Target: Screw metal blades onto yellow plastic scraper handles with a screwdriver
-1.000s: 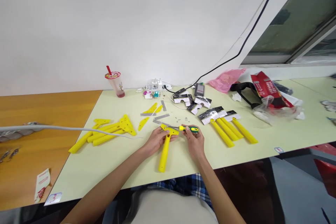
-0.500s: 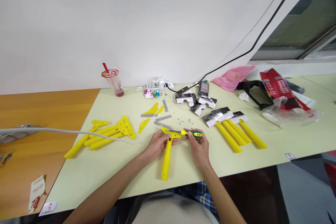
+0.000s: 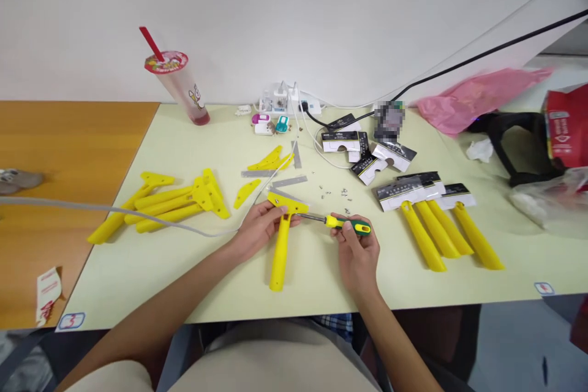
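My left hand [image 3: 258,229] grips a yellow scraper [image 3: 279,251] near its wide head, its handle pointing toward me. In my right hand [image 3: 361,251] is a green and yellow screwdriver [image 3: 349,225], its shaft lying level and its tip close to the scraper's head; whether they touch I cannot tell. Beyond the hands lie flat metal blades [image 3: 289,182], loose yellow head plates [image 3: 247,193] and several small screws [image 3: 344,192]. Several yellow scraper handles [image 3: 172,202] are heaped to the left. On the right lie scrapers in card sleeves [image 3: 422,233].
A drink cup with a red straw [image 3: 186,92] stands by the wall. Behind the blades are a power strip [image 3: 275,103] and black-and-white cards [image 3: 342,142]. A grey cable [image 3: 184,228] crosses on the left. A pink bag [image 3: 478,101] and a black frame-like object [image 3: 500,141] lie at right.
The screwdriver has drawn back to the right from across the scraper's head. My left hand still holds the scraper. The view has tilted downward and come closer.
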Demonstrator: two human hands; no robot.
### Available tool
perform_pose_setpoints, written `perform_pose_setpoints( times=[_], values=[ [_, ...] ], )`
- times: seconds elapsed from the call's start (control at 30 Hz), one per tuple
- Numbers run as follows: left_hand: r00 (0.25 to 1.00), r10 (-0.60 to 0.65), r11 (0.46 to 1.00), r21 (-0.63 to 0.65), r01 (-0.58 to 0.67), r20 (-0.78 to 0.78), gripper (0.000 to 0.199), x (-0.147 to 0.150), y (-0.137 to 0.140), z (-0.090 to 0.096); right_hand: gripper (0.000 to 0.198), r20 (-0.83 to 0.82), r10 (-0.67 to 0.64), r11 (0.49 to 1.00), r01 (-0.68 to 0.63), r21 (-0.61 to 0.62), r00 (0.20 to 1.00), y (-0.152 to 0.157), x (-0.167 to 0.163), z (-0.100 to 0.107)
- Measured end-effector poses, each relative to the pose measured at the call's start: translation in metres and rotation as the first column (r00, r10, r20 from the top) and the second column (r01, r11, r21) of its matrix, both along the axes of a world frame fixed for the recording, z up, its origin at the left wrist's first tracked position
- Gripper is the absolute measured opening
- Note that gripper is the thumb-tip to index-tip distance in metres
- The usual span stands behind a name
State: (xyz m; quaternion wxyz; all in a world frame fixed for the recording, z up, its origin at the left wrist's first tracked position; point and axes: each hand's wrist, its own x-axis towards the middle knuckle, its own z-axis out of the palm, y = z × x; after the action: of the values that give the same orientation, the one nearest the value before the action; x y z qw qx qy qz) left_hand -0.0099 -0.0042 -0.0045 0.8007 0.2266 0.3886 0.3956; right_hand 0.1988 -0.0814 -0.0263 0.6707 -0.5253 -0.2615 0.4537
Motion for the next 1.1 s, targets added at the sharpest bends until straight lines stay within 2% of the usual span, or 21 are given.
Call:
perform_pose_setpoints(
  times=[0.13,0.3,0.47,0.63,0.93,1.1],
  values=[
    [0.999,0.005,1.0,-0.016,-0.005,0.037,0.009,-0.004,0.006,0.002,0.036,-0.004,0.006,1.0,-0.006,0.006,1.0,0.002,-0.001,0.002],
    [0.988,-0.113,0.991,-0.06,0.119,0.107,0.007,-0.008,0.012,0.004,0.038,0.063,-0.009,0.999,0.007,0.036,0.998,0.004,-0.006,0.003],
    [0.989,-0.089,0.992,-0.08,0.099,0.119,0.011,-0.015,0.02,0.003,0.039,0.129,-0.061,0.997,0.054,0.061,0.99,0.004,-0.01,0.002],
    [0.976,-0.147,0.985,-0.062,0.159,0.162,0.006,-0.019,0.021,0.004,0.04,0.141,-0.099,0.994,0.09,0.07,0.985,0.005,-0.01,0.001],
    [0.977,-0.186,0.981,-0.038,0.19,0.106,0.009,-0.016,0.015,-0.006,0.043,0.12,-0.059,0.998,0.054,0.044,0.991,0.006,-0.009,0.004],
    [0.977,-0.2,0.978,-0.051,0.204,0.068,0.012,-0.016,0.013,-0.002,0.042,0.102,-0.027,1.0,0.026,0.016,0.994,0.005,-0.007,0.001]
  ],
)
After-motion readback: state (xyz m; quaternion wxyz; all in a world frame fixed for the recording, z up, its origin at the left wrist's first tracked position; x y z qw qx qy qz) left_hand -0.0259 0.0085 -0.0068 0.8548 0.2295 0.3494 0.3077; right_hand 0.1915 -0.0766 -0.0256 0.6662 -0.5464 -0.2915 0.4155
